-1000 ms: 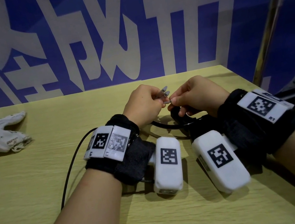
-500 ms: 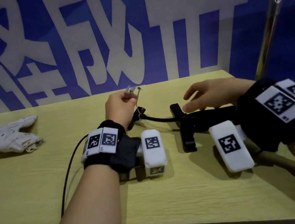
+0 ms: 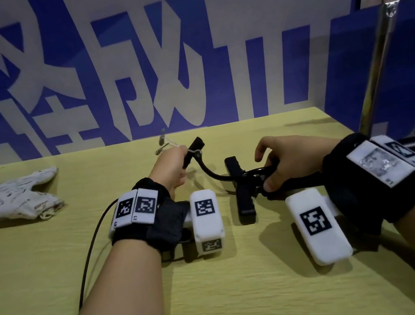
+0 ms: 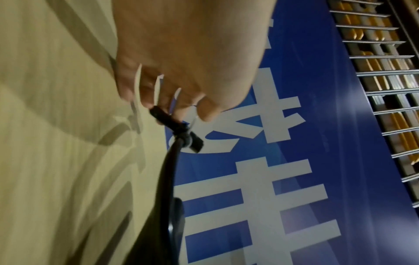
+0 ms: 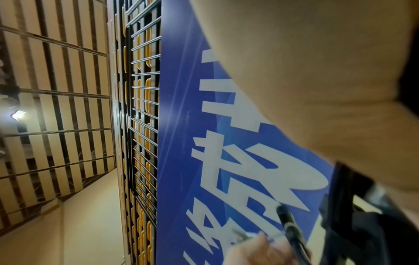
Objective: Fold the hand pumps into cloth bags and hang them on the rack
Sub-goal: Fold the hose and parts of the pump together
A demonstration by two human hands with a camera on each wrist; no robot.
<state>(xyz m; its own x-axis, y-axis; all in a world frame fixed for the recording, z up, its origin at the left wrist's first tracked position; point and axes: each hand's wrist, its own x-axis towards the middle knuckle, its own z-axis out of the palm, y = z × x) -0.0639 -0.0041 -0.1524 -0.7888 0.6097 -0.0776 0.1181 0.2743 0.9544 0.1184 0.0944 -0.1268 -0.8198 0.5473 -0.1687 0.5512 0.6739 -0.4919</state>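
Folding the hand pump (image 3: 243, 187) on the table (image 3: 54, 265): left hand (image 3: 168, 170) pinching hose nozzle (image 3: 191, 152), right hand (image 3: 288, 163) gripping pump body; next, probably coiling hose, then reaching cloth bag (image 3: 12, 197), well apart

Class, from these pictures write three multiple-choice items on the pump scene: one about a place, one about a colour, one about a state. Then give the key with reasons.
1. Where does the cloth bag lie?
A. at the table's left
B. under the pump
C. on the rack

2. What colour is the hose?
A. white
B. black
C. yellow

3. What is the left hand doing?
A. lying flat
B. gripping the hose's end fitting
C. holding the bag

Key: A, it rests apart at the left; B, it curves black between both hands; B, its fingers curl round the fitting.
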